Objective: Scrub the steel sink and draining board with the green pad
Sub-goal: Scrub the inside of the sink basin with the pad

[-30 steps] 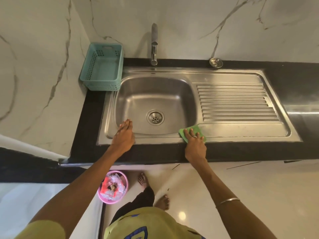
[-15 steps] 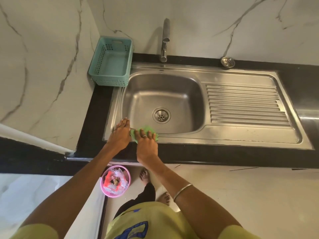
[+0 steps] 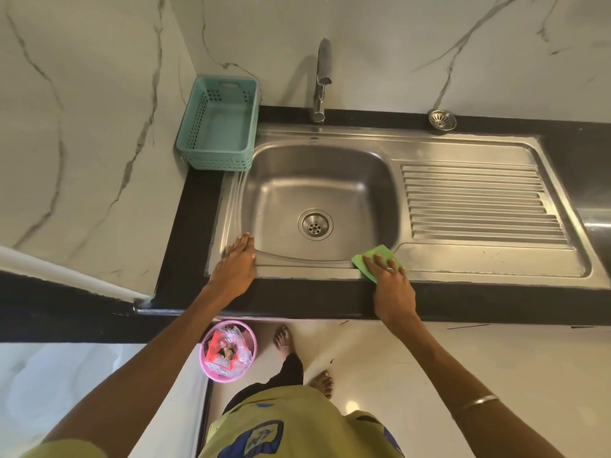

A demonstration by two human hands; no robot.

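The steel sink (image 3: 317,180) has a round drain in its bowl, and the ribbed draining board (image 3: 476,206) joins it on the right. The green pad (image 3: 375,256) lies flat on the sink's front rim at the bowl's right front corner. My right hand (image 3: 390,285) presses down on the pad, fingers spread over it, covering its near half. My left hand (image 3: 236,264) rests flat on the front rim at the bowl's left front corner, holding nothing.
A teal plastic basket (image 3: 218,123) stands on the black counter left of the sink. The tap (image 3: 322,77) rises behind the bowl. A loose metal strainer (image 3: 442,119) sits on the counter at the back. A pink bin (image 3: 228,350) stands on the floor below.
My right hand slid the pad left along the front rim until it was beside my left hand, then back right to the bowl's right corner. My left hand stayed put.
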